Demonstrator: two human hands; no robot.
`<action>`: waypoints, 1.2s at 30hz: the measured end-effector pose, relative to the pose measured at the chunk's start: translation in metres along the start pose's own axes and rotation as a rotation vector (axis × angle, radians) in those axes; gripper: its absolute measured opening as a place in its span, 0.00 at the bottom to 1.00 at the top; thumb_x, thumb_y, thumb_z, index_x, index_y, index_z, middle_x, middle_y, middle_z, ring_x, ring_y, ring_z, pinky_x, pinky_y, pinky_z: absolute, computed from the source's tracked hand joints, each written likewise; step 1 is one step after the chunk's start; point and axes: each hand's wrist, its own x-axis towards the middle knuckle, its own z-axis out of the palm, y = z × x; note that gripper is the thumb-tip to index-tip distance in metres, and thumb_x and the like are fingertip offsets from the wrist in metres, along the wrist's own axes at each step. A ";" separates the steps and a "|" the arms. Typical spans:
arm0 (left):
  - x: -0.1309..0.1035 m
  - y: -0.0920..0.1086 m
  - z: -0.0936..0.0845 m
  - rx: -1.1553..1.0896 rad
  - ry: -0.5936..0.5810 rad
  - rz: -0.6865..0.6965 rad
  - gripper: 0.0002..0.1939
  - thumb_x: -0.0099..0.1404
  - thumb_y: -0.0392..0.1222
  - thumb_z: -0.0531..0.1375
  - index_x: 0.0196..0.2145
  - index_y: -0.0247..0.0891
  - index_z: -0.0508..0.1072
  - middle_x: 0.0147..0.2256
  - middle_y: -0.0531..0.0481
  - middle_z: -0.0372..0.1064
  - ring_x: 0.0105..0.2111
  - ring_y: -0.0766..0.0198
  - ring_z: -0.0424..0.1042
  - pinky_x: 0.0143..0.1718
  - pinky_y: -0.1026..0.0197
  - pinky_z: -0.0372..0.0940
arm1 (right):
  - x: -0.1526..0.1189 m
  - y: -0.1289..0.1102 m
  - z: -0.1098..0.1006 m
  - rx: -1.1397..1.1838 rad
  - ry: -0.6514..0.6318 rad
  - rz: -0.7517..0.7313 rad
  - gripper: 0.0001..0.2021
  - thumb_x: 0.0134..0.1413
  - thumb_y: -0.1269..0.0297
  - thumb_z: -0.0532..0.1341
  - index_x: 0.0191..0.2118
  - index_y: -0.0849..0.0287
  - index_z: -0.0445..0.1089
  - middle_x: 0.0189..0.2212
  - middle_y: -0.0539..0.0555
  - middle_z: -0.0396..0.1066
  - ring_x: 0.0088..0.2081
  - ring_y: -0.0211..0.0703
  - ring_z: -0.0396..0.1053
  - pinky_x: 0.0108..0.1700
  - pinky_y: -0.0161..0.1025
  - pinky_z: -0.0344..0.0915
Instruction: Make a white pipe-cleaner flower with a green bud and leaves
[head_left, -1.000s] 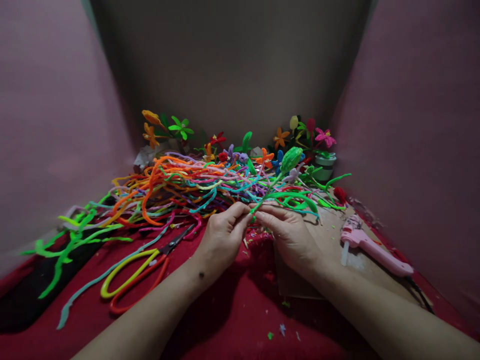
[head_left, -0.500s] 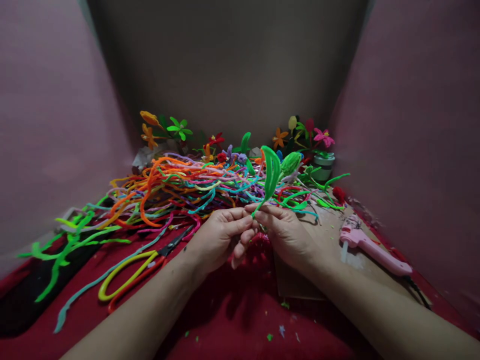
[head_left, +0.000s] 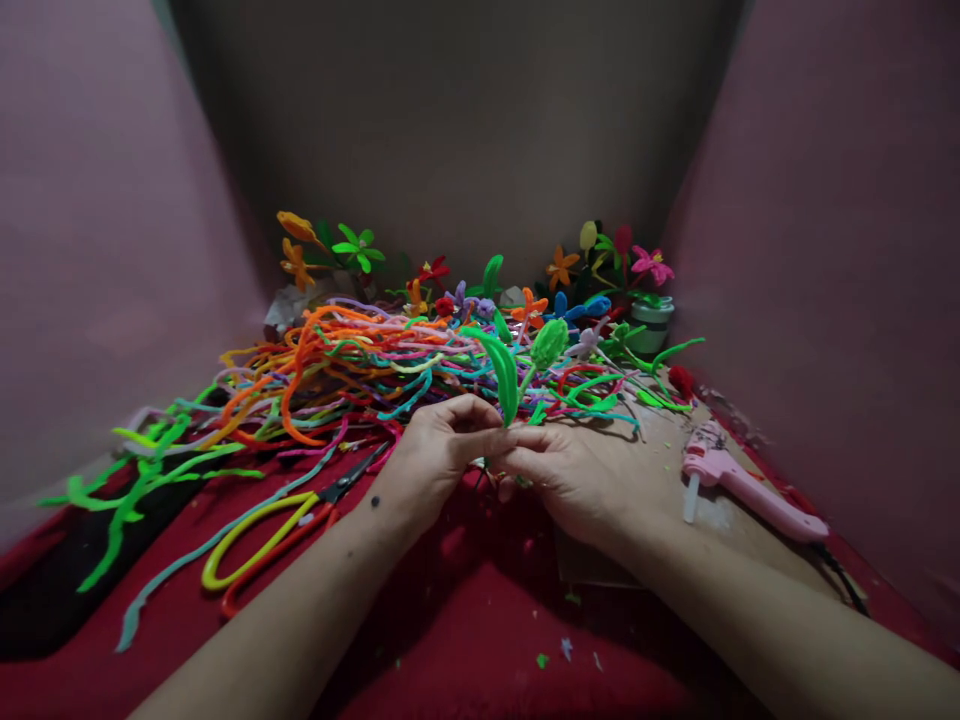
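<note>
A green pipe-cleaner leaf (head_left: pixel 504 378) rises from between the fingertips of both hands, curving to the left. Beside it a fuzzy green flower bud (head_left: pixel 550 343) stands on a pale stem that runs down towards the same grip. My left hand (head_left: pixel 451 450) is closed, with thumb and index finger pinching the leaf's base. Meeting it from the other side, my right hand (head_left: pixel 559 465) is closed at the same spot, its fingertips against the left ones. The fingers hide the lower stem.
Behind the hands lies a heap of colourful pipe cleaners (head_left: pixel 360 360). Scissors (head_left: pixel 262 540) with yellow and orange handles lie left. At right a pink glue gun (head_left: pixel 750 490) rests on cardboard (head_left: pixel 622 480). Finished flowers and a small pot (head_left: pixel 651 325) stand at the back.
The leaf has dropped lower and leans further left. The bud has shifted left and down, and now stands apart from the leaf. Both hands have closed in around the base.
</note>
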 end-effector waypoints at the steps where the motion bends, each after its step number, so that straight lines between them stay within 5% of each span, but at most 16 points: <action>1: -0.001 0.000 0.001 0.022 0.015 -0.003 0.11 0.48 0.41 0.65 0.26 0.35 0.67 0.21 0.58 0.61 0.20 0.71 0.61 0.24 0.66 0.58 | 0.000 0.000 0.001 -0.014 0.001 0.004 0.06 0.39 0.69 0.59 0.18 0.62 0.69 0.17 0.48 0.65 0.21 0.33 0.59 0.27 0.34 0.56; 8: -0.004 0.004 0.000 0.601 0.192 0.356 0.09 0.56 0.37 0.58 0.19 0.36 0.65 0.25 0.54 0.60 0.30 0.66 0.61 0.33 0.63 0.56 | -0.001 -0.007 0.001 -0.220 0.027 -0.042 0.05 0.42 0.67 0.59 0.21 0.61 0.69 0.17 0.47 0.61 0.23 0.34 0.58 0.28 0.34 0.55; 12: -0.005 0.005 -0.001 0.698 0.184 0.439 0.10 0.58 0.36 0.56 0.19 0.37 0.62 0.24 0.54 0.59 0.30 0.66 0.60 0.34 0.62 0.56 | -0.004 -0.013 0.000 -0.317 0.019 -0.039 0.04 0.45 0.68 0.59 0.26 0.61 0.71 0.21 0.48 0.63 0.25 0.34 0.57 0.29 0.34 0.56; 15: -0.005 0.007 -0.003 0.736 0.124 0.464 0.11 0.58 0.36 0.55 0.19 0.37 0.62 0.23 0.54 0.57 0.30 0.65 0.59 0.34 0.62 0.56 | -0.006 -0.021 0.001 -0.433 -0.012 0.006 0.08 0.48 0.68 0.57 0.21 0.61 0.68 0.17 0.46 0.59 0.22 0.32 0.54 0.27 0.33 0.55; 20: -0.004 0.014 -0.010 0.671 -0.091 0.371 0.11 0.59 0.39 0.54 0.20 0.36 0.65 0.24 0.54 0.57 0.29 0.67 0.58 0.32 0.64 0.55 | -0.009 -0.034 0.005 -0.380 -0.086 0.042 0.16 0.47 0.62 0.61 0.14 0.60 0.63 0.12 0.45 0.55 0.18 0.31 0.53 0.22 0.33 0.52; 27: -0.001 0.012 -0.009 0.300 -0.166 0.123 0.06 0.55 0.40 0.58 0.24 0.35 0.67 0.22 0.56 0.59 0.24 0.70 0.60 0.27 0.66 0.56 | -0.006 -0.019 0.000 -0.315 -0.023 0.005 0.19 0.47 0.54 0.61 0.14 0.60 0.66 0.13 0.47 0.59 0.18 0.33 0.53 0.24 0.35 0.50; 31: 0.000 0.007 -0.007 0.189 -0.077 0.032 0.07 0.50 0.39 0.62 0.24 0.34 0.68 0.20 0.57 0.61 0.21 0.71 0.60 0.25 0.67 0.56 | -0.005 -0.013 0.000 -0.335 -0.021 0.037 0.18 0.47 0.53 0.61 0.15 0.60 0.66 0.12 0.47 0.57 0.18 0.32 0.52 0.23 0.35 0.49; 36: -0.002 0.013 -0.006 0.277 0.040 0.112 0.11 0.49 0.40 0.63 0.18 0.34 0.66 0.18 0.58 0.57 0.20 0.72 0.57 0.23 0.68 0.54 | -0.008 -0.034 0.007 -0.385 -0.046 0.033 0.12 0.45 0.65 0.63 0.15 0.58 0.66 0.12 0.45 0.53 0.18 0.32 0.51 0.24 0.35 0.49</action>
